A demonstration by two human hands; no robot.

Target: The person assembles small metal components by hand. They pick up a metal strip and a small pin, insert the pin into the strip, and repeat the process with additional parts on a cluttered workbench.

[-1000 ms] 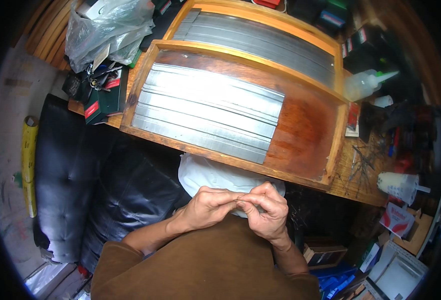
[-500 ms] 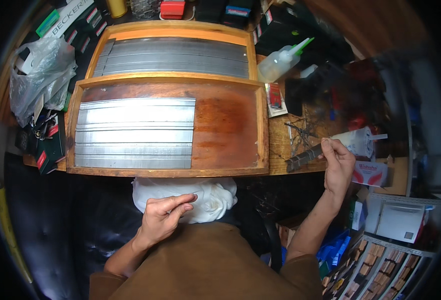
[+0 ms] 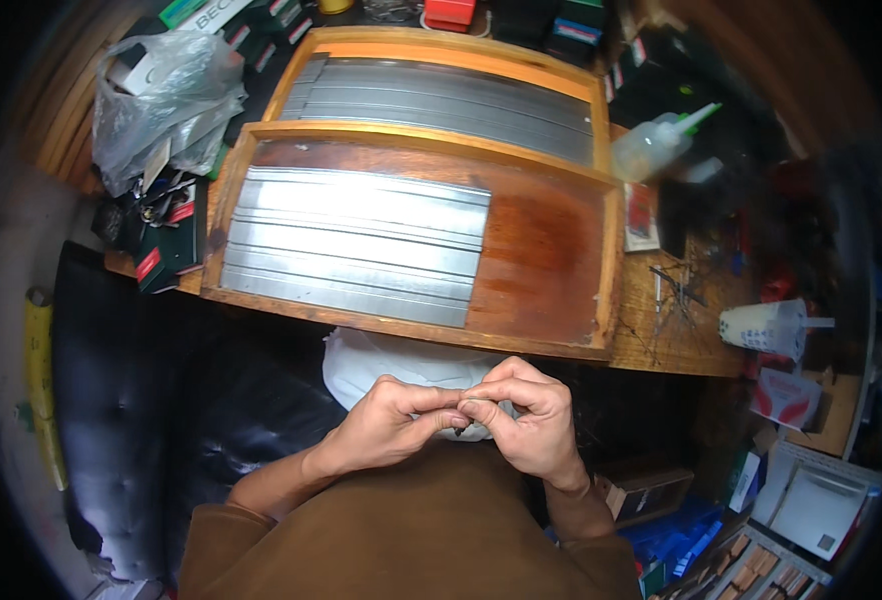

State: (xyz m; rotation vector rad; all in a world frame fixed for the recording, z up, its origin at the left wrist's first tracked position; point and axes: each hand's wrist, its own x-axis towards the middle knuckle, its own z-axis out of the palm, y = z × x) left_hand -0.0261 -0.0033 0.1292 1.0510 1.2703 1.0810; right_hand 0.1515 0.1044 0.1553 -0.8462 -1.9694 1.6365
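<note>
My left hand (image 3: 401,420) and my right hand (image 3: 529,415) meet in front of my body, just over a white cloth (image 3: 361,365). Thumbs and index fingers of both are pinched together, tip to tip. Between them shows only a thin sliver, with a bit of something dark below; the fingers cover the rest, so its kind is unclear. Beyond the hands lies a shallow wooden tray (image 3: 411,328), its left part covered by a row of flat, shiny grey metal strips (image 3: 356,245). The tray's right part shows bare reddish-brown wood.
Behind stands a second wooden tray (image 3: 451,45) with more metal strips (image 3: 441,105). To the right are a squeeze bottle (image 3: 649,148), thin dark pieces (image 3: 673,295) and a lidded plastic cup (image 3: 766,330) near the edge. A plastic bag (image 3: 166,105) sits at the left.
My right hand has come from the table's right side to my left hand, which moved slightly right. The dark segmented strip by the right hand no longer shows there. The view has turned.
</note>
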